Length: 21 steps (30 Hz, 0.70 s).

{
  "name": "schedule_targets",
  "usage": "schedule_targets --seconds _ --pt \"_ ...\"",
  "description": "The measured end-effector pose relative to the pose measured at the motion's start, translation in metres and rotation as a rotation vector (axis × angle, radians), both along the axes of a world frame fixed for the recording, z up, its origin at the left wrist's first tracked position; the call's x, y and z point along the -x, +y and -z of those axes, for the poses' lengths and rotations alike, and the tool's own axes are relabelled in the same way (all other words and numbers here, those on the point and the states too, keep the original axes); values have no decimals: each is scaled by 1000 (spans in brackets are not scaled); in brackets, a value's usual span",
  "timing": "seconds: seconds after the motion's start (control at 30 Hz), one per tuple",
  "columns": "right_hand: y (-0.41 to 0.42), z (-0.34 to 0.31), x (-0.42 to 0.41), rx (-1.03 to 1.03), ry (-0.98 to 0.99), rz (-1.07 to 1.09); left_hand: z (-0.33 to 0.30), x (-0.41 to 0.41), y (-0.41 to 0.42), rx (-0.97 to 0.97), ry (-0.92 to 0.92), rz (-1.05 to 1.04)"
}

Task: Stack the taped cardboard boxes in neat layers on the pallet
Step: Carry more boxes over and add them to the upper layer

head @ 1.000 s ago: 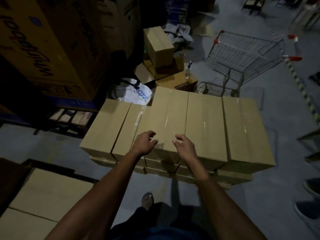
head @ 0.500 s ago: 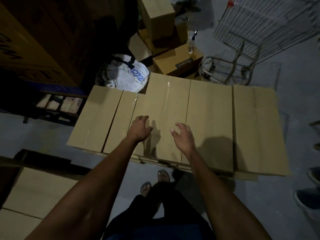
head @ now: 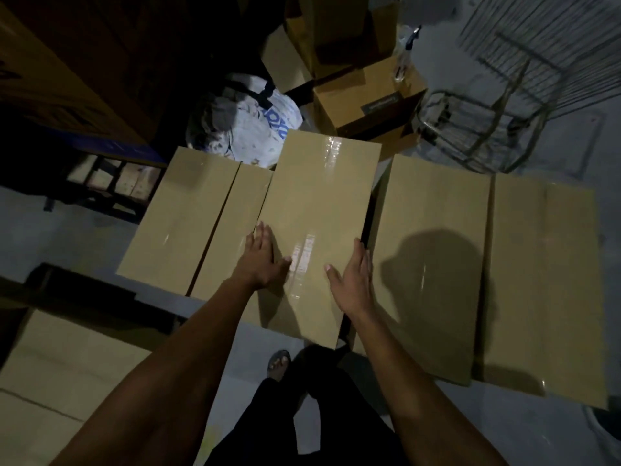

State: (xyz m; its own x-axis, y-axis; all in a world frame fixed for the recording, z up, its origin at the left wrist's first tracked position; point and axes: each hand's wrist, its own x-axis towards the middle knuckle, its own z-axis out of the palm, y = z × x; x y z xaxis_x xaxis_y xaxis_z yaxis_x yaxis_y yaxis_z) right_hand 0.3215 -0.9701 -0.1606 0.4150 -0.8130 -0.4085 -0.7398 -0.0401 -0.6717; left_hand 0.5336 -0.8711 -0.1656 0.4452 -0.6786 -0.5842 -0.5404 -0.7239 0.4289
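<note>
- Readable writing: blue letters on the white plastic bag (head: pixel 255 126) behind the stack, too crumpled to read; a dark label on the brown carton (head: pixel 369 95) beyond, print too small to make out.
- Middle box (head: pixel 319 223), taped cardboard, plain, clear glossy tape strip down its top; long axis runs away from the person, near end pointing at the person, far end toward the bag.
- It sits in the top row of boxes between the left boxes (head: pixel 188 213) and right boxes (head: pixel 487 264), raised and pulled nearer than its neighbours; dark gap along its right side.
- Left hand (head: pixel 262 260): grip wide, fingers straight, flat against the box's left top edge.
- Right hand (head: pixel 353 280): grip wide, fingers straight, on the box's right edge.
- Pallet under the stack hidden.
- Wire shopping cart (head: pixel 504 95) tipped over at far right; a sandalled foot (head: pixel 279 364) on the floor below.
</note>
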Motion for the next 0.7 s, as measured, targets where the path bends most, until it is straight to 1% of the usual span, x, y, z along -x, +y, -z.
schedule_targets --seconds 0.1,0.17,0.23,0.3,0.4,0.5,0.6,0.7 --pt "2 3 -8 -62 -81 71 5 -12 4 48 77 -101" --pt "0 10 -7 -74 -129 117 12 -19 5 61 170 -216" --pt "-4 12 -4 -138 -187 143 17 -23 8 77 244 -329" --pt "-6 10 -3 -194 -227 140 18 -25 16 96 273 -402" --pt "-4 3 -6 -176 -245 112 17 -25 41 143 295 -476" --pt "8 -13 -14 -148 -267 53 -7 -15 80 245 250 -554" --pt "27 -37 -28 -177 -299 -63 -38 0 122 385 250 -704" --pt "60 -64 -44 -186 -347 -198 -66 12 173 548 209 -847"
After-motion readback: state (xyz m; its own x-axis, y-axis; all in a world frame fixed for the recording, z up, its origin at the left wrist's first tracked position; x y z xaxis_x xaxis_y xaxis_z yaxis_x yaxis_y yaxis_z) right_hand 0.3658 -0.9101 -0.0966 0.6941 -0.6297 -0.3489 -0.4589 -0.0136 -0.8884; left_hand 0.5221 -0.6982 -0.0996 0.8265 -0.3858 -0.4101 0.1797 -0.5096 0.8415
